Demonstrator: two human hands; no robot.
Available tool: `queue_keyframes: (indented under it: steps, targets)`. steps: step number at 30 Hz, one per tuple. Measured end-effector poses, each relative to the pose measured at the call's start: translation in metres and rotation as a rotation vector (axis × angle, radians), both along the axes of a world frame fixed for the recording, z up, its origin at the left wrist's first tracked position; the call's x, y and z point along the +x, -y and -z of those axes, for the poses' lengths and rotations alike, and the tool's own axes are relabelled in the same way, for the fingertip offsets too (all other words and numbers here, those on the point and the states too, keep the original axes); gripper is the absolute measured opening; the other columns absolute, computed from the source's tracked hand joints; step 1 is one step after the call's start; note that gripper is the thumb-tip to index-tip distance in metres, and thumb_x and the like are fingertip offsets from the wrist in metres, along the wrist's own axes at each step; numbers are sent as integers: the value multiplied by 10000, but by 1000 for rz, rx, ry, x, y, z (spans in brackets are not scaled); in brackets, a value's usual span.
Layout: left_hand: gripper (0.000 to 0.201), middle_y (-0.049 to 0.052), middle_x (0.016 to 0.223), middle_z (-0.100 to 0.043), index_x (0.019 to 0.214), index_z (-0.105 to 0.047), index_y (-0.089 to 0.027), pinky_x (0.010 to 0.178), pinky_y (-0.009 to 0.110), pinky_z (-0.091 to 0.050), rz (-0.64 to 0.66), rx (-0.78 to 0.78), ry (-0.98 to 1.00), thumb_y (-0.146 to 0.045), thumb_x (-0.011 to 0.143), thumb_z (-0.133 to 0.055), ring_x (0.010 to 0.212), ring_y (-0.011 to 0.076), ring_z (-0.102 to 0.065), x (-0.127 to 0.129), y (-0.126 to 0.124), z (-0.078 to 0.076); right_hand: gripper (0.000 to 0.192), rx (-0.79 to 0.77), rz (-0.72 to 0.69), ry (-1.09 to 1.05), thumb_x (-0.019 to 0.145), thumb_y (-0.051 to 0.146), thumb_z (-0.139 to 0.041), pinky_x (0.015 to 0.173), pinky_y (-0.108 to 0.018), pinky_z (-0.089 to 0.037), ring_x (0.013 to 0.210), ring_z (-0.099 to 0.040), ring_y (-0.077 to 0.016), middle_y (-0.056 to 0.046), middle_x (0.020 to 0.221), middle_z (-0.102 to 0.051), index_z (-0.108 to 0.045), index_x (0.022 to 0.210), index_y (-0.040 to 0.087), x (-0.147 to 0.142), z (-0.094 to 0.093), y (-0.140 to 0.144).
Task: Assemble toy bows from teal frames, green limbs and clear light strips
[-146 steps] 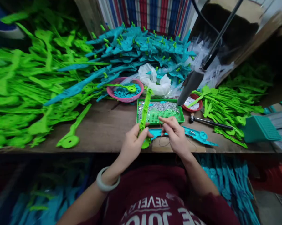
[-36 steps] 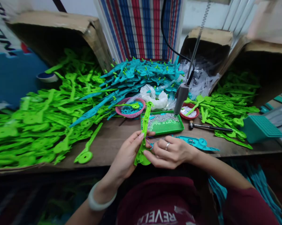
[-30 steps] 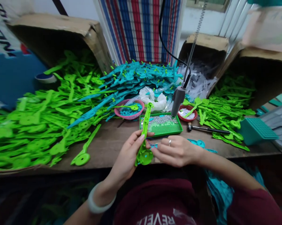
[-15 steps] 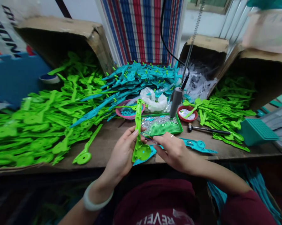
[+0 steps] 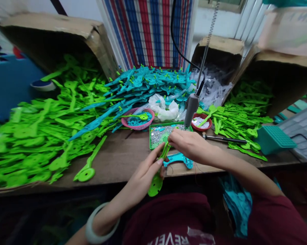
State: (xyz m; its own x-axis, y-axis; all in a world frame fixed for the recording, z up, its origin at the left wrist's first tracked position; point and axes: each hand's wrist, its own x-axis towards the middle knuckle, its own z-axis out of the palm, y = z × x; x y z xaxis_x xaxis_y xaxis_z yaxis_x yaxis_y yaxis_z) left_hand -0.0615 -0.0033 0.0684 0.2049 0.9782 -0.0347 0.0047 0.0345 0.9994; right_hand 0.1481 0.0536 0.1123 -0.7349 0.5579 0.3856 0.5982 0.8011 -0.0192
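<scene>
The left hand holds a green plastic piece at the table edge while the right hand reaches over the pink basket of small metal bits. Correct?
Not quite. The head view shows the right hand over the green tray of metal bits, not the pink basket. The left hand does hold the green plastic piece at the table edge.

The single head-worn camera looks forward and steeply down from close above the person's chest, with the wooden bench (image 5: 117,160) crossing the middle of the frame, both forearms rising from the bottom edge, and the striped cloth (image 5: 153,30) and cardboard boxes (image 5: 56,37) filling the top.
</scene>
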Motion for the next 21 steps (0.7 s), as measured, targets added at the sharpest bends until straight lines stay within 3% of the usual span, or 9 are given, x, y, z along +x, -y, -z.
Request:
queue_keyframes:
  steps: [4,8,12,15,18,21]
  targets:
    - [651,-37,698,-608,1524,-407,-182,541,241,-493,155,-22,-68,-482,964,-550,515,112,-536,7,-1,-1,171,-31,23,-43,1023,153,-465,584,-259,-294,697,-452,-134,-44,870,-559,-587,902,152,-1,8,-1]
    - [638,-52,739,-592,1513,-369,-181,422,218,-466,207,-34,-62,-532,990,-464,399,63,-431,12,-7,4,246,-53,15,-177,1036,199,-441,620,-255,-347,727,-488,-143,-46,832,-546,-613,868,143,-4,16,3]
    - [664,-96,584,-527,1547,-306,-182,415,205,-464,239,-31,-110,-550,1007,-427,382,87,-453,14,-9,14,274,-75,-9,-269,1041,221,-430,633,-250,-371,732,-500,-141,-45,825,-547,-628,867,146,-9,22,5]
    - [614,-117,494,-469,1506,-360,-160,415,192,-446,250,-7,-145,-531,1019,-414,374,98,-461,14,-9,20,244,-85,3,-300,1019,203,-467,622,-252,-363,711,-493,-136,-37,814,-550,-626,841,155,-12,26,4]
    - [450,-114,498,-480,1320,-523,-158,419,189,-446,222,71,-149,-479,1036,-386,347,82,-456,15,-10,21,205,-129,27,-406,982,165,-509,605,-247,-357,683,-487,-125,-17,778,-539,-608,803,160,-15,29,4]
    - [344,-105,524,-508,1146,-584,-165,410,183,-440,173,135,-169,-427,1035,-390,341,75,-488,19,-10,20,151,-216,39,-573,921,119,-559,596,-228,-370,662,-496,-107,8,741,-529,-584,780,167,-20,32,7]
